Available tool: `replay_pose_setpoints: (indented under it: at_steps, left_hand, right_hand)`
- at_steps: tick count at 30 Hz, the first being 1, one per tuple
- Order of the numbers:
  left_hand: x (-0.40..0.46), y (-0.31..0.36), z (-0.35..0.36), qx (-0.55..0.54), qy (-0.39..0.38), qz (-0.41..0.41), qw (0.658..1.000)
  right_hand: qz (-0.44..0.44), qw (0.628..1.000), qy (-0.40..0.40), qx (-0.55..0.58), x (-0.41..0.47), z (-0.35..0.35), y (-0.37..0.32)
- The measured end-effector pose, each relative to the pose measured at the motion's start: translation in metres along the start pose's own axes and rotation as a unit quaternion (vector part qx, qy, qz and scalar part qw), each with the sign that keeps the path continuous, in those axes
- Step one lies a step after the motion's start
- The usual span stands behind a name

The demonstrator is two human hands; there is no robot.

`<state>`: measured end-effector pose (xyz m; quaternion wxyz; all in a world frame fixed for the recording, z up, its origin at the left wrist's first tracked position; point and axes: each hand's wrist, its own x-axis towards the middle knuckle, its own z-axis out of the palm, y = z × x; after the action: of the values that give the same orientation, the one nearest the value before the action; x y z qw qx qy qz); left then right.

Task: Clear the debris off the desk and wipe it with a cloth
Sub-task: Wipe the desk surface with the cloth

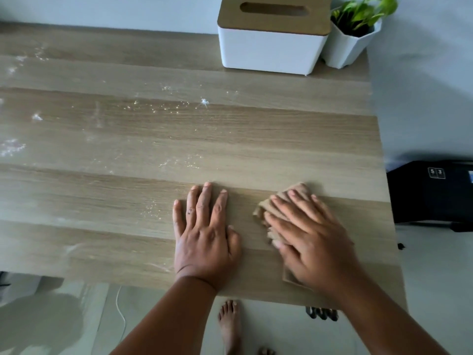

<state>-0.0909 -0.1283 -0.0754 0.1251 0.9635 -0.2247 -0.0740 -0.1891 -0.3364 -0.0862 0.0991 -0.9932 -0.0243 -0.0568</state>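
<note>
Right hand [309, 234] presses a tan cloth [266, 216] flat at lower right; white powder debris [163, 106] lies up-left, nearer the empty, flattened left hand [204, 231] on the bench [281, 139].

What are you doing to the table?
A person is wiping a wooden desk. The right hand presses a tan cloth flat near the front right corner, and the left hand rests flat on the desk beside it. White specks and smears still cover the middle and left. A tissue box and a potted plant stand at the back.
</note>
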Motion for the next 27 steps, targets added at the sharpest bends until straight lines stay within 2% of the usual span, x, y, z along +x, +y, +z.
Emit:
replay_pose_setpoints:
  at_steps: [2, 4, 7, 9, 13, 18, 22, 25, 27]
  left_hand:
    - [0.000, 0.000, 0.002, 0.002, 0.005, -0.001, 1.000]
    - [0.001, -0.002, 0.004, 0.003, 0.006, -0.003, 1.000]
    - [0.000, -0.003, 0.005, 0.003, 0.008, -0.005, 1.000]
    - [-0.001, -0.002, 0.004, -0.001, 0.007, -0.008, 1.000]
    - [-0.001, -0.003, 0.001, -0.005, 0.002, -0.006, 1.000]
    - [-0.003, -0.001, -0.001, -0.015, 0.009, -0.012, 1.000]
    - [-0.003, -0.001, -0.001, -0.017, 0.009, -0.010, 1.000]
    - [-0.004, -0.002, -0.001, -0.016, 0.012, -0.012, 1.000]
    - [-0.004, -0.002, 0.000, -0.019, 0.014, -0.011, 1.000]
  right_hand:
    - [0.039, 0.999, -0.002, -0.013, -0.007, -0.006, 0.019]
    - [0.116, 0.993, 0.001, -0.022, 0.008, -0.006, 0.025]
    - [0.208, 0.977, 0.007, -0.051, 0.044, 0.001, 0.001]
    - [0.187, 0.980, -0.007, -0.067, 0.056, 0.008, -0.024]
    - [0.075, 0.996, -0.014, -0.037, 0.026, 0.013, -0.053]
    - [0.007, 0.998, -0.045, -0.046, -0.049, -0.002, -0.022]
    - [0.076, 0.994, -0.031, -0.065, -0.057, -0.011, 0.012]
    - [0.184, 0.979, -0.010, -0.085, -0.025, -0.002, 0.001]
    - [0.216, 0.973, -0.010, -0.081, 0.001, 0.005, -0.020]
